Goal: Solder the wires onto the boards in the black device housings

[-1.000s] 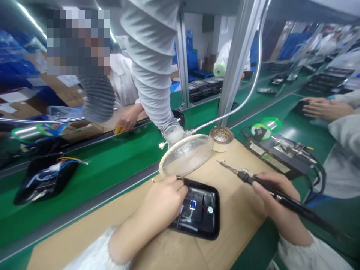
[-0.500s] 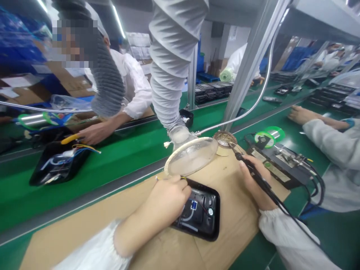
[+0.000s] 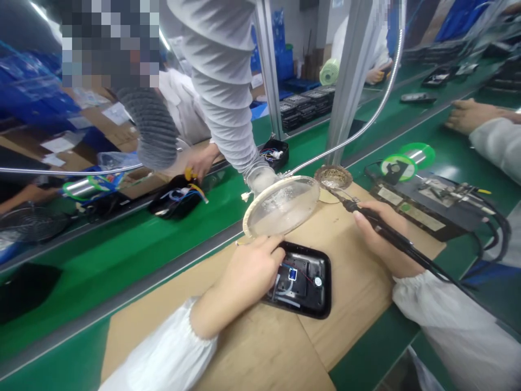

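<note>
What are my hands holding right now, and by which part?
Your right hand holds a soldering iron by its black handle. Your left hand lies at the edge of a black plastic casing; whether it grips anything cannot be told.

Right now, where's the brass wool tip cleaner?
In the head view, the brass wool tip cleaner sits at the far edge of the cardboard mat, right of the round clear shield and ahead of the soldering iron in the right hand.

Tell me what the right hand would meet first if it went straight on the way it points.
The round tin of brass wool, just past the tip of the soldering iron in the right hand, though depth is hard to judge here.
</note>
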### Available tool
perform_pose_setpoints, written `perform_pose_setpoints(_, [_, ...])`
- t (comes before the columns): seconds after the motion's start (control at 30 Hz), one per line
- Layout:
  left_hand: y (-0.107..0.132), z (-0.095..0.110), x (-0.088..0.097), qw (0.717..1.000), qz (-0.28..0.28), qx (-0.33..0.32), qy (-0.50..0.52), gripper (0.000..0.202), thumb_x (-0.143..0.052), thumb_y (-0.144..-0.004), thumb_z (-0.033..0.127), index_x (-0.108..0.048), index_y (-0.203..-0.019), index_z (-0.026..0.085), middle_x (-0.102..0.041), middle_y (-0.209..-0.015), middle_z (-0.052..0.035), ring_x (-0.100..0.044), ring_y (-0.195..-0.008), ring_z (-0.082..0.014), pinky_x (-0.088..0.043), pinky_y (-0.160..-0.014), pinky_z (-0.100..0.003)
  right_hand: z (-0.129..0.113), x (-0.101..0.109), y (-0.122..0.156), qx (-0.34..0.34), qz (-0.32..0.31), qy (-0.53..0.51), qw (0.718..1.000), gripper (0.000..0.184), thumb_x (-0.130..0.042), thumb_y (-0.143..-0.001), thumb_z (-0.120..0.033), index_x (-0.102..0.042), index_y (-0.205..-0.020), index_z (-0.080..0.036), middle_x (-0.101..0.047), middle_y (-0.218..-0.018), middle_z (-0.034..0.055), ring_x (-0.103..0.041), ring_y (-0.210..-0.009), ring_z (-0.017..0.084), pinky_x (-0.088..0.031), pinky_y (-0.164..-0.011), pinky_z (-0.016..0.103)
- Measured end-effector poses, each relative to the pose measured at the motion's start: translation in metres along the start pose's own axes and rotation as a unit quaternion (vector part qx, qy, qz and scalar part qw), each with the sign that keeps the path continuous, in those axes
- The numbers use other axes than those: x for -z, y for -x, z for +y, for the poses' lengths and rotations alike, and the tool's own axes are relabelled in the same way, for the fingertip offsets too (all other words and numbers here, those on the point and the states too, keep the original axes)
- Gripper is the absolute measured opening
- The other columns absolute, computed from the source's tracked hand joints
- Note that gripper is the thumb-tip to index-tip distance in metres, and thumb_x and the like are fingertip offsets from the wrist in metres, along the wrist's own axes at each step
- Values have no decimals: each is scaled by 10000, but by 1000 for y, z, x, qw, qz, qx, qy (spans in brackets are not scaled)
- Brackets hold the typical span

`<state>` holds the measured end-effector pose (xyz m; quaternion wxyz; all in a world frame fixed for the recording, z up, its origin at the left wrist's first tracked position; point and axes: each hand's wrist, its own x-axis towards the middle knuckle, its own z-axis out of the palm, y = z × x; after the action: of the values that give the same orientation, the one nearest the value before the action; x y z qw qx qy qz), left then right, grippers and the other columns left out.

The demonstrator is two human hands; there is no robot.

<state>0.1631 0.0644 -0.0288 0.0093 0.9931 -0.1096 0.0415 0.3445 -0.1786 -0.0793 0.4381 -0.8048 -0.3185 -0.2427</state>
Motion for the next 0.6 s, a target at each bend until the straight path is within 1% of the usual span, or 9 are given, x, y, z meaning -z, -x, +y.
perform_pose_setpoints(0.07, [0,1,0,1000,2,1,-4,150,-548,-946,93,-693,-915,113,-687,-1261,-134,-674,-1061,-279,-615,-890,-441,0,1,0,2,-5,-3,1000,198,-629,-949,-394,-690,-1050,-235,-741,-1019,71,-722,-911,249,-602,-794,377])
perform_pose_setpoints(0.23, [-1,3,2,1000,0,13,-10,172,-539,-960,107,-700,-899,121,-701,-1257,-127,-696,-1030,-272,-630,-830,-424,0,1,-1,13,-4,-11,1000,194,-630,-943,-388,-691,-1033,-227,-747,-988,70,-723,-897,251,-600,-839,404])
perform_pose_setpoints(0.33, [-1,4,2,1000,0,20,-7,187,-528,-962,100,-706,-908,122,-697,-1274,-118,-696,-1050,-271,-629,-839,-425,2,0,0,20,-1,-15,1000,182,-634,-940,-376,-693,-1028,-228,-748,-980,67,-723,-899,250,-600,-828,396])
perform_pose_setpoints(0.43, [-1,3,2,1000,3,18,-12,196,-529,-954,88,-705,-877,123,-704,-1259,-120,-700,-1040,-265,-627,-827,-403,4,-2,1,20,1,-14,1000,178,-645,-936,-373,-693,-1037,-234,-749,-975,57,-725,-887,246,-600,-812,388])
perform_pose_setpoints(0.6, [-1,2,0,1000,19,7,-16,192,-533,-939,74,-711,-892,127,-714,-1233,-134,-713,-998,-247,-634,-801,-387,6,-3,2,23,3,-10,1000,181,-641,-943,-374,-693,-1052,-240,-747,-989,59,-724,-897,248,-597,-811,385])
